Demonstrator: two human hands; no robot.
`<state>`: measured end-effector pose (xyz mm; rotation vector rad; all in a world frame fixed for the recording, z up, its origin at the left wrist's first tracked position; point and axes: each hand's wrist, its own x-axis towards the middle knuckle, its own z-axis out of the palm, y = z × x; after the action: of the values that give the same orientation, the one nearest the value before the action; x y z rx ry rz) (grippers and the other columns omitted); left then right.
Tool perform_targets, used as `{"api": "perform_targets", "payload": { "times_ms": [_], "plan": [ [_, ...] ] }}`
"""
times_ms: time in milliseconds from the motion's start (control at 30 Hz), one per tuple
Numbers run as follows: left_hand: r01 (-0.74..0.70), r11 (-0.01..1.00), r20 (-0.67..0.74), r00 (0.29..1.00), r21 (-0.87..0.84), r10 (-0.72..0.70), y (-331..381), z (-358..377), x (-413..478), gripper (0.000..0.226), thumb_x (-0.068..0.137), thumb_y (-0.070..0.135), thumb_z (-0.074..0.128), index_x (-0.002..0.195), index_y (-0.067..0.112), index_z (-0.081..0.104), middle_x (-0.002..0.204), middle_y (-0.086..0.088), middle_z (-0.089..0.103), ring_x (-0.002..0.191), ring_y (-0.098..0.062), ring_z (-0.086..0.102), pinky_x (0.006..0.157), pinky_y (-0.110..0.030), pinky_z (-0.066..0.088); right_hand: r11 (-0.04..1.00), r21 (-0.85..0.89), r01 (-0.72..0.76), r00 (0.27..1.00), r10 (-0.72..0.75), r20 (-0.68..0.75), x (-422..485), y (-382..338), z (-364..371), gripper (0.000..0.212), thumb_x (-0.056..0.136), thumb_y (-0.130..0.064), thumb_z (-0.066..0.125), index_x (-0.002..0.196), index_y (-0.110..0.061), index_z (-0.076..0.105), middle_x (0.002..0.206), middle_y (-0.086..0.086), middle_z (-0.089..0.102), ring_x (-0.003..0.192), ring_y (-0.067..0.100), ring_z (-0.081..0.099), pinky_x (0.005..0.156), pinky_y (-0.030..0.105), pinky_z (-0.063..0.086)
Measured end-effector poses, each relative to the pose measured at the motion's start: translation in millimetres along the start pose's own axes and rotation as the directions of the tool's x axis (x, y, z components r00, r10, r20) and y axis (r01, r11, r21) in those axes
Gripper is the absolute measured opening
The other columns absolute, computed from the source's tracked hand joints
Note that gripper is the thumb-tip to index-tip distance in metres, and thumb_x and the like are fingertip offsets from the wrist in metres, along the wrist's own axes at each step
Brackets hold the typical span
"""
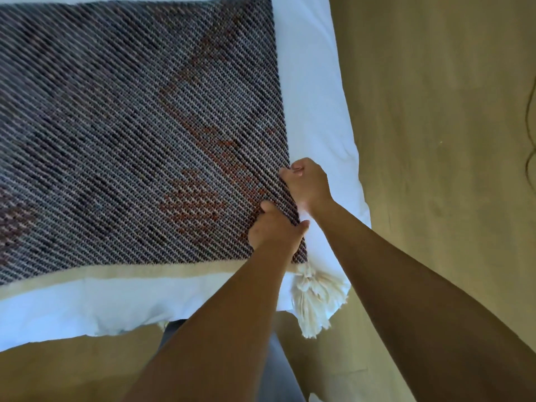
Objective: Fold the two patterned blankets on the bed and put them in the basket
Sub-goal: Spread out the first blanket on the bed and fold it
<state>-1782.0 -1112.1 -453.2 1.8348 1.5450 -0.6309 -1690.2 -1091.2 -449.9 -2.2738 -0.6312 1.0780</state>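
Observation:
A woven patterned blanket (pixel 124 134), dark grey with rust-red patches, lies spread flat over the white bed (pixel 316 117) and fills most of the view. A cream tassel (pixel 314 297) hangs from its near right corner over the bed's corner. My left hand (pixel 275 227) is closed on the blanket's right edge a little above that corner. My right hand (pixel 307 184) grips the same edge slightly farther up, fingers curled around the fabric. Only one blanket is in view, and no basket is visible.
A tan carpeted floor (pixel 435 140) runs along the bed's right side and in front of it. A thin dark cord (pixel 529 134) lies at the far right edge. I stand at the bed's near right corner.

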Motion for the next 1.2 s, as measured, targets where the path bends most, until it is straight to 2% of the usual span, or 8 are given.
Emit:
{"api": "perform_targets", "payload": {
  "times_ms": [100,233,400,500,633,900,1067,1200],
  "plan": [
    [0.062,0.995,0.016,0.998,-0.081,-0.061,3.1,3.0,-2.1,0.089,0.076,0.054,0.063,0.132,0.005,0.014,0.127,-0.015,0.036,0.111,-0.031,0.050,0.080,-0.039,0.046,1.000,0.024,-0.020,0.999,0.018,0.045,17.8,-21.2,8.4,0.024,0.087,-0.032,0.058,0.089,-0.009,0.054,0.079,0.002,0.058,0.075,0.022,0.054,0.063,0.029,0.041],
    [0.042,0.984,-0.017,0.999,-0.172,-0.045,-3.7,0.8,-3.8,0.063,0.086,0.022,0.053,0.134,0.005,0.016,0.128,-0.018,0.041,0.109,-0.033,0.053,0.082,-0.039,0.046,0.999,0.052,-0.009,1.000,0.009,0.003,25.6,-40.4,16.9,0.022,0.088,-0.025,0.054,0.099,-0.006,0.055,0.099,0.012,0.062,0.088,0.027,0.058,0.079,0.037,0.049],
    [0.091,0.812,-0.050,0.988,-0.576,-0.147,-38.1,-27.3,-1.2,0.023,0.088,0.011,0.047,0.109,0.002,0.044,0.105,-0.021,0.062,0.095,-0.038,0.059,0.077,-0.041,0.046,0.999,0.012,0.046,0.999,-0.045,-0.029,22.5,-60.3,29.8,0.015,0.086,-0.023,0.055,0.085,-0.009,0.051,0.083,0.007,0.057,0.078,0.024,0.054,0.070,0.036,0.046],
    [0.081,0.722,-0.096,0.975,-0.687,-0.201,-60.7,-45.1,-4.4,0.016,0.091,0.007,0.041,0.104,-0.002,0.046,0.104,-0.024,0.059,0.093,-0.037,0.057,0.072,-0.037,0.040,0.998,-0.013,0.068,0.996,-0.069,-0.061,19.3,-81.5,40.9,0.025,0.088,-0.026,0.055,0.068,-0.019,0.042,0.066,-0.004,0.046,0.067,0.019,0.046,0.058,0.030,0.035],
    [-0.013,0.656,-0.233,0.940,-0.755,-0.250,-102.1,-70.4,-5.9,0.014,0.095,0.007,0.033,0.102,0.001,0.042,0.098,-0.020,0.055,0.087,-0.035,0.055,0.069,-0.036,0.036,0.990,-0.079,0.113,0.989,-0.120,-0.081,12.3,-127.8,73.1,0.035,0.089,-0.027,0.054,0.062,-0.021,0.034,0.061,-0.004,0.039,0.061,0.019,0.042,0.061,0.031,0.032],
    [-0.233,0.685,-0.441,0.886,-0.690,-0.143,-273.6,-150.2,11.3,0.030,0.096,0.034,0.046,0.076,0.015,0.033,0.057,-0.001,0.035,0.047,-0.016,0.034,0.043,-0.029,0.022,0.955,-0.179,0.237,0.962,-0.256,-0.095,-37.6,-242.6,212.7,0.022,0.091,-0.029,0.051,0.081,-0.011,0.048,0.078,0.003,0.050,0.072,0.023,0.046,0.063,0.029,0.030],
    [-0.213,0.654,-0.392,0.910,-0.726,-0.138,-415.2,-193.5,20.7,0.033,0.098,0.026,0.042,0.068,0.023,0.028,0.056,0.001,0.034,0.046,-0.012,0.031,0.040,-0.024,0.017,0.912,-0.246,0.327,0.940,-0.341,-0.016,-82.1,-311.1,340.2,0.025,0.095,-0.029,0.049,0.077,-0.015,0.040,0.068,-0.003,0.042,0.058,0.016,0.040,0.057,0.029,0.029],
    [-0.174,0.584,-0.362,0.906,-0.793,-0.221,-507.4,-203.4,21.9,0.020,0.097,0.026,0.043,0.084,0.011,0.041,0.059,-0.001,0.041,0.051,-0.019,0.037,0.046,-0.030,0.023,0.889,-0.290,0.353,0.934,-0.353,0.056,-113.2,-346.8,437.0,0.019,0.095,-0.032,0.047,0.090,-0.015,0.041,0.088,0.005,0.048,0.079,0.023,0.048,0.069,0.035,0.040]
  ]
}}
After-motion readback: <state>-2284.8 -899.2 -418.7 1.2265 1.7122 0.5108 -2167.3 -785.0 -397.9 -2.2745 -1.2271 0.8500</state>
